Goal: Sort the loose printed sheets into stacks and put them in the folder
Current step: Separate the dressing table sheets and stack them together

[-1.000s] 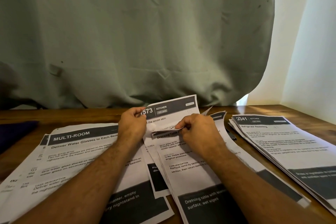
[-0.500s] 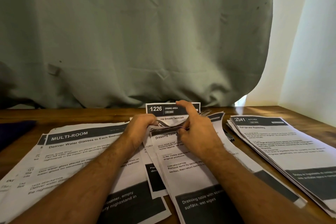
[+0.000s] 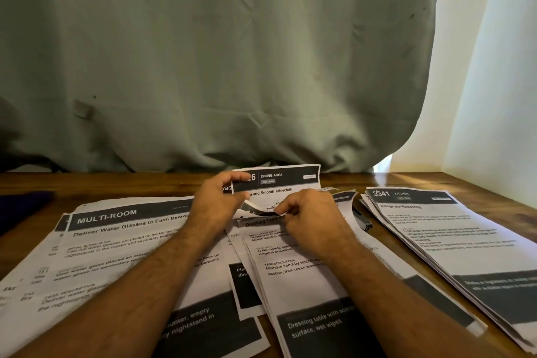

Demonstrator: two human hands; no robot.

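Printed sheets with dark header bars cover the wooden table point(image 3: 377, 180). My left hand point(image 3: 218, 203) pinches the top edge of a lifted "DINING AREA" sheet point(image 3: 287, 180), holding it upright. My right hand point(image 3: 308, 215) pinches the curled top edges of the middle pile's sheets point(image 3: 293, 279), headed "Dressing Table". A "MULTI-ROOM" stack point(image 3: 116, 241) lies at the left and a "KITCHEN" stack point(image 3: 453, 235) at the right. No folder can be made out with certainty.
A grey-green curtain point(image 3: 218, 67) hangs right behind the table. A dark blue flat thing point(image 3: 20, 206) lies at the far left edge. A small dark stapler-like object point(image 3: 361, 219) sits between the middle pile and the kitchen stack. A pale wall stands at the right.
The "KITCHEN" sheet that was held up a second ago is folded down; a "DINING AREA" sheet now stands behind it. My left hand moved up to its top edge, my right hand curled back onto the pile's edges.
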